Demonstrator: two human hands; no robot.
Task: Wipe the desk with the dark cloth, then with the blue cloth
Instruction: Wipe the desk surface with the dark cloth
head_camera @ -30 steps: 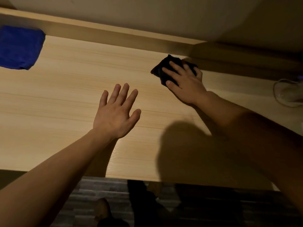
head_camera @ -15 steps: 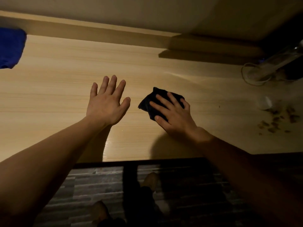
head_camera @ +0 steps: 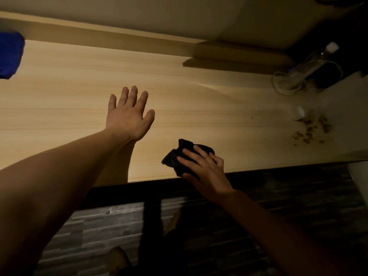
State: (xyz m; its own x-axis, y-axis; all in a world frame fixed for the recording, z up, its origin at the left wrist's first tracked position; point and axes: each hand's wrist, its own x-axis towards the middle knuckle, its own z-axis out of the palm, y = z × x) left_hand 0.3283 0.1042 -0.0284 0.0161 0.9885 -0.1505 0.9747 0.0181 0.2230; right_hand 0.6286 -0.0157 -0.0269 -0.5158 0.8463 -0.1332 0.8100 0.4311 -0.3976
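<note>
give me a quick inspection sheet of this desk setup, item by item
surface: light wood desk, mostly bare, dim at right
job's things: dark cloth near front edge under right hand; blue cloth at far left, untouched
clutter: brown crumbs, small white object, clear bottle at right
grippers: left hand open, flat over the desk; right hand pressing dark cloth
cables: white cable looped by the bottle
surroundings: pale wall behind, dark tiled floor below

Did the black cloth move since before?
Yes. The dark cloth slid from the desk's back ledge toward its front edge, under the right hand.
</note>
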